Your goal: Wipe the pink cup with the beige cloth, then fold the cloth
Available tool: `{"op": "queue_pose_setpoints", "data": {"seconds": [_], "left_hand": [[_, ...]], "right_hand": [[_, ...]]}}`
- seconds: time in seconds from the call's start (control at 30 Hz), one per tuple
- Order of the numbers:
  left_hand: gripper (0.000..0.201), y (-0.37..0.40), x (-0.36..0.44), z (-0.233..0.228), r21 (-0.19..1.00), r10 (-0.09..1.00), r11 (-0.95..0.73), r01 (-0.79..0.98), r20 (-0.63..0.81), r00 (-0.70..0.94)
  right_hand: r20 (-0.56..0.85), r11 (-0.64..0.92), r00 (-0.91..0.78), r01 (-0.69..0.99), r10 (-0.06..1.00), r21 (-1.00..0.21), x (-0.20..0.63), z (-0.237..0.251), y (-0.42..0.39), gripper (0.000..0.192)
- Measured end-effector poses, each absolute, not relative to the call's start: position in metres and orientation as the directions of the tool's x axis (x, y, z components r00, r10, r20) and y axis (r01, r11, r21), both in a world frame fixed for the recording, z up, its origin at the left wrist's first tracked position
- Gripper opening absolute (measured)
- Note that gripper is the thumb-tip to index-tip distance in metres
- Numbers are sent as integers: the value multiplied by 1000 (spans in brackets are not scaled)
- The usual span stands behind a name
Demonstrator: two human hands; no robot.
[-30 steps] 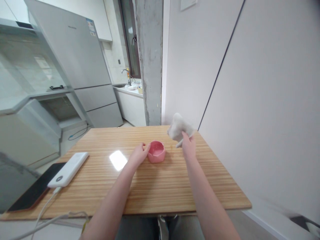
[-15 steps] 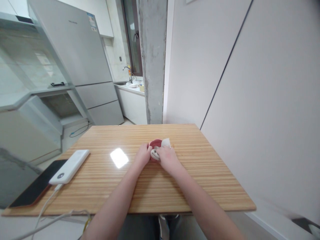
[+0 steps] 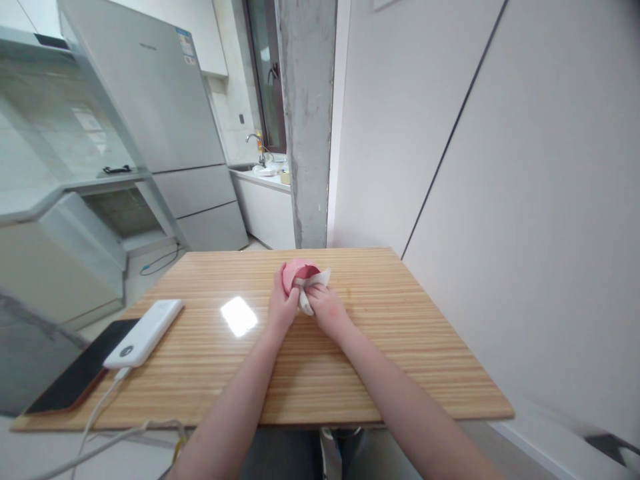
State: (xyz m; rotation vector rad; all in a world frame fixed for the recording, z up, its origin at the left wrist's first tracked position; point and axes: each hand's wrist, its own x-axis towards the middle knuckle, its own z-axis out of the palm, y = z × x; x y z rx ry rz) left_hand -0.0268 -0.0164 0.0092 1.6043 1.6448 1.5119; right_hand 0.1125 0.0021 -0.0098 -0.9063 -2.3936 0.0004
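A pink bowl-like cup [image 3: 295,272] is tilted over the far middle of the table, its opening turned toward me and to the right. My left hand [image 3: 283,303] is closed around its left side, with the thumb at the near rim. A white tissue or cloth [image 3: 306,301] is bunched at the opening, one corner sticking out to the right. My right hand [image 3: 326,308] grips this white piece and presses it into the opening; some of its fingertips are hidden inside.
The wood-grain table [image 3: 400,347] carries a white power bank [image 3: 145,333] with a cable [image 3: 97,407] on the left. Beside it lies a dark flat phone-like slab [image 3: 75,370]. A concrete pillar [image 3: 310,133] and a white wall [image 3: 525,220] stand beyond.
The pink cup has been lifted and tipped, so its outside now shows and its opening faces right. My left hand has shifted slightly left; the white piece hangs lower at the rim.
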Motion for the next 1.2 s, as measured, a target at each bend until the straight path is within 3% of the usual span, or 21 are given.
{"op": "queue_pose_setpoints", "data": {"seconds": [0.07, 0.13, 0.27, 0.47, 0.53, 0.63, 0.73, 0.87, 0.97, 1.03, 1.2], "left_hand": [[61, -19, -32, 14, 798, 881, -276, 536, 433, -191], [62, -20, -34, 17, 765, 884, -294, 573, 446, -142], [59, -21, -29, 15, 747, 864, -306, 590, 478, -158], [60, -21, -26, 10, 709, 846, -322, 627, 513, -147], [60, -20, -30, 9, 702, 853, -318, 637, 505, -131], [58, -15, -38, 10, 736, 870, -296, 610, 471, -146], [53, -11, -41, 9, 763, 884, -299, 574, 448, -136], [58, -11, -24, 2, 815, 849, -347, 464, 483, -215], [71, -13, -7, -3, 894, 853, -322, 313, 417, -315], [68, -14, -5, -3, 920, 866, -282, 271, 366, -342], [53, -13, -32, 6, 843, 850, -291, 452, 445, -282]], "right_hand": [[515, 772, -615, 615, 597, -161, 115, -9, 3, 18], [510, 713, -563, 685, 650, -152, 113, -8, 2, 19], [493, 596, -432, 765, 755, -242, 102, -10, -6, 19], [582, 773, -511, 462, 633, -435, 97, -22, -6, 27], [583, 792, -538, 447, 609, -415, 101, -22, -3, 27], [517, 796, -615, 537, 595, -278, 107, -16, 2, 18], [449, 704, -583, 691, 677, -165, 107, -13, 3, 16], [468, 612, -467, 758, 751, -225, 103, -18, 2, 19], [563, 641, -396, 688, 726, -342, 100, -23, 0, 26], [602, 683, -399, 631, 692, -366, 99, -23, -2, 28], [586, 778, -564, 595, 582, -200, 108, -14, -1, 19]]}}
